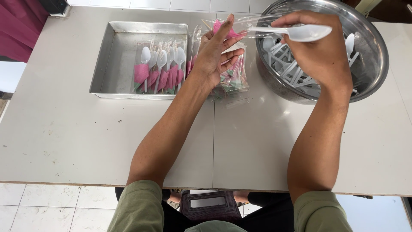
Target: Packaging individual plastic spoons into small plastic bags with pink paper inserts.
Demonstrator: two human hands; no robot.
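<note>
Left hand (216, 51) pinches a clear sleeve (240, 23) beside the steel bowl (373, 64), right hand (319, 47) grips a white spoon (300, 32) at its mouth; a crooked push could crumple it.

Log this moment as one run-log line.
left hand: holds clear sleeve | right hand: holds white plastic spoon at sleeve | tray: packed sets

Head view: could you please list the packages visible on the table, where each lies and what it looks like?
Clear plastic sleeve with pink napkin: held in the left hand, narrow, see-through.
Pile of clear plastic sleeves: on the white table under that hand, pink and green inside.
Row of filled clear packets: in the rectangular metal tray, each with a white plastic spoon and pink napkin.
No labels, signs or screens.
</note>
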